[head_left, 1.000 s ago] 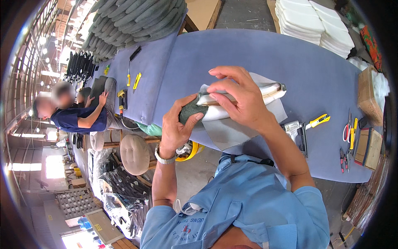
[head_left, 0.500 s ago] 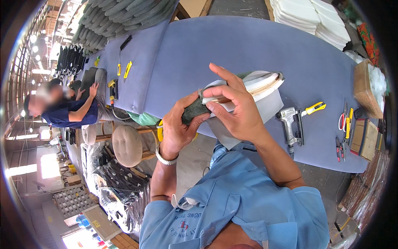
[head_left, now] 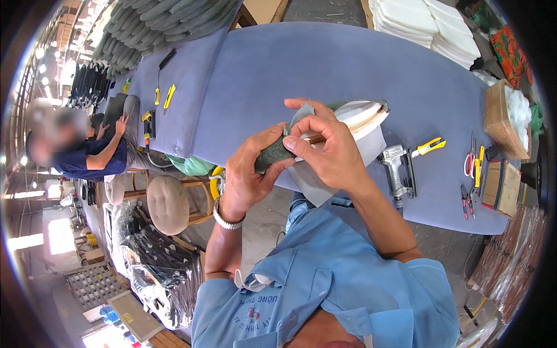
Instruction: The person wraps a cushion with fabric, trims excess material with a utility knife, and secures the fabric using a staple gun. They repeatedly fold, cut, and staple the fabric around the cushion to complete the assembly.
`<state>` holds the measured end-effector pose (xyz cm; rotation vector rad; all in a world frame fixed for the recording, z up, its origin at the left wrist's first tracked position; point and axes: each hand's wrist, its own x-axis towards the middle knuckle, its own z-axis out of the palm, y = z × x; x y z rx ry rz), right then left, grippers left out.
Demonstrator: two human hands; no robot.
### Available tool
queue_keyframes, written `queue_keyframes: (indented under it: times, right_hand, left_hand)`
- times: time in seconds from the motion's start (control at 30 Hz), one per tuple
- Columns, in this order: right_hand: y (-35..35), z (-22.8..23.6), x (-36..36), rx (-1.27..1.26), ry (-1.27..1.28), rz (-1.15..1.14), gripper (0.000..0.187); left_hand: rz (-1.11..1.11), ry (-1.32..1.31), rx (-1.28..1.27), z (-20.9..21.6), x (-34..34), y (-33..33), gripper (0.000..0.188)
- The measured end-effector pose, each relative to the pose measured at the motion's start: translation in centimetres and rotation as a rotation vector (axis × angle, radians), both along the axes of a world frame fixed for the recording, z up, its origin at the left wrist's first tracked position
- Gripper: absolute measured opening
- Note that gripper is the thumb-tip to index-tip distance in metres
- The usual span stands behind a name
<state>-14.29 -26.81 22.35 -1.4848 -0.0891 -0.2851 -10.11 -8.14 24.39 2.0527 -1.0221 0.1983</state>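
Observation:
Above the near edge of the table I hold a padded piece with a pale wooden frame, wrapped in dark green fabric. My left hand is closed round the green-covered end, thumb underneath. Thin grey lining cloth hangs loose from the piece, and a flap of it stands up between the fingers of my right hand. Thumb and forefinger of that hand pinch at the lining's edge beside the green fabric. The fingers hide part of the frame.
Right of the piece lie a silver staple gun, a yellow utility knife, scissors and pliers. A cardboard box stands at the right edge. Leftward are a padded stool and a co-worker.
My right hand's raised fingers have bent down and inward, and a lining flap now shows between them. The left hand keeps its grip on the green end. The whole view has shifted slightly.

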Motion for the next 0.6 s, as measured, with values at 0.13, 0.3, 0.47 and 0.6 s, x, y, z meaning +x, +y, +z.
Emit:
queue_keyframes:
  times: [0.13,0.3,0.47,0.6]
  right_hand:
    - [0.1,-0.2,-0.3,0.049,0.018,0.049,0.014]
    - [0.9,-0.2,-1.1,-0.007,0.065,-0.014,0.018]
    - [2.0,0.4,-2.1,-0.082,0.106,-0.056,0.024]
    - [3.7,-0.5,-2.5,-0.211,0.029,-0.061,0.029]
  left_hand:
    - [-0.029,-0.022,-0.042,-0.4,-0.1,0.3,0.054]
    - [-0.014,-0.022,-0.087,-1.6,-1.2,0.7,0.054]
    - [0.012,0.022,-0.124,-2.7,-2.5,1.3,0.054]
    - [0.013,0.015,-0.179,-4.3,-2.9,2.8,0.055]
